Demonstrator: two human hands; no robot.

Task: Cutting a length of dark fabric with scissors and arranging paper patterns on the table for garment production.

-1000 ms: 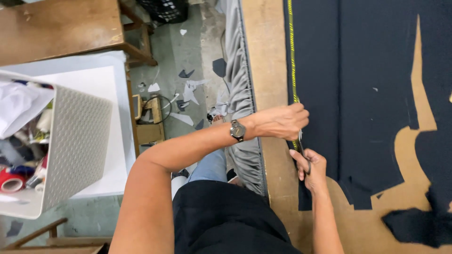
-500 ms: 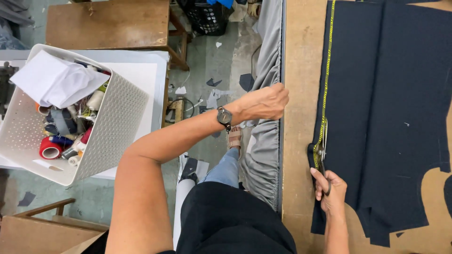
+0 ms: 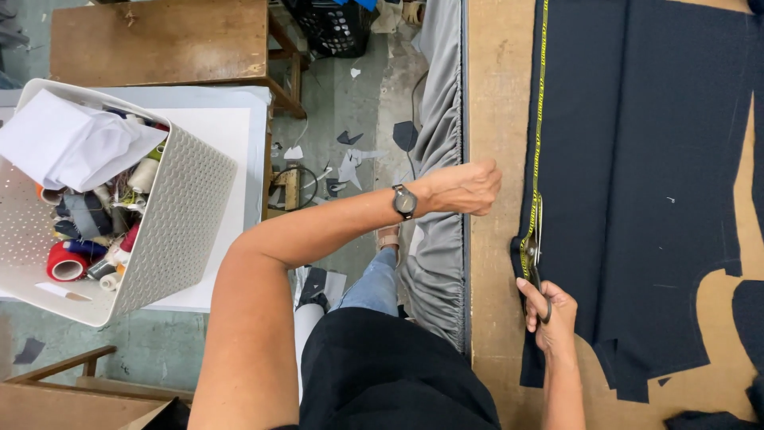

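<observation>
No packages, labels, signs or screens show anywhere in this view.

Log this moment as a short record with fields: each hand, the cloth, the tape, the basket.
right hand: right hand holds scissors at the near edge of the cloth
left hand: left hand closed in a fist over the table edge, holding nothing visible; wristwatch on the wrist
cloth: dark navy fabric spread flat on the table
tape: yellow measuring tape lies along the fabric's left edge
basket: white perforated basket with thread spools and paper, on a white side table
</observation>
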